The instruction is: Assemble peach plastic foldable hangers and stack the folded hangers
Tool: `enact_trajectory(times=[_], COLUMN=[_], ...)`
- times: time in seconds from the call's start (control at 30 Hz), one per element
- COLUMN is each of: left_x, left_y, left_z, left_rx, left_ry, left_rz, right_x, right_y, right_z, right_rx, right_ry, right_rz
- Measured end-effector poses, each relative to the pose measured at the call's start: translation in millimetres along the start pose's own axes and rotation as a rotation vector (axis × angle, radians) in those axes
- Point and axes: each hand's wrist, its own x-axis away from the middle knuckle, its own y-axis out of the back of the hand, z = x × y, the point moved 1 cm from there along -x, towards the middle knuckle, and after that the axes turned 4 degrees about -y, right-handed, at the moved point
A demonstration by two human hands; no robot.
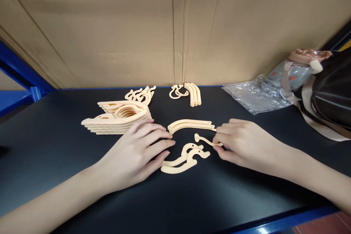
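Note:
My left hand lies palm down on the black surface with its fingers apart, holding nothing. Its fingertips are near the left ends of two curved cream bars and two cream hook-ended pieces. Between the fingers of my right hand is one end of a thin cream hook, whose round knob points left. The right ends of the curved bars lie close to that hand. Just behind my left hand is a stack of cream hanger-shaped parts.
More cream hooked pieces lie at the back left. Loose hooks and curved bars sit at the back centre. Clear plastic, a strapped bottle and a dark bag are at the right. Cardboard stands behind.

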Motion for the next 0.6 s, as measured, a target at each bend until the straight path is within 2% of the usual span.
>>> enact_trajectory(times=[0.13,0.33,0.5,0.6], left_x=[-0.6,2.3,2.6,-0.8], left_y=[-4.2,-9.7,-5.7,-2.4], left_z=[1.0,-0.5,-4.2,-4.8], left_rx=[-0.108,-0.123,-0.149,-0.238], left_ry=[0.001,0.022,-0.015,-0.046], left_rz=[0.038,0.074,0.048,0.019], right_x=[0.6,-1.2,-2.1,-1.6], right_y=[3.1,11.0,8.1,4.4], right_z=[0.5,-0.9,-6.4,-10.4], right_rx=[-0.013,0.029,-0.024,-0.092], right_ry=[-0.045,-0.057,-0.142,-0.248], right_rz=[-0.042,-0.256,-0.337,-0.360])
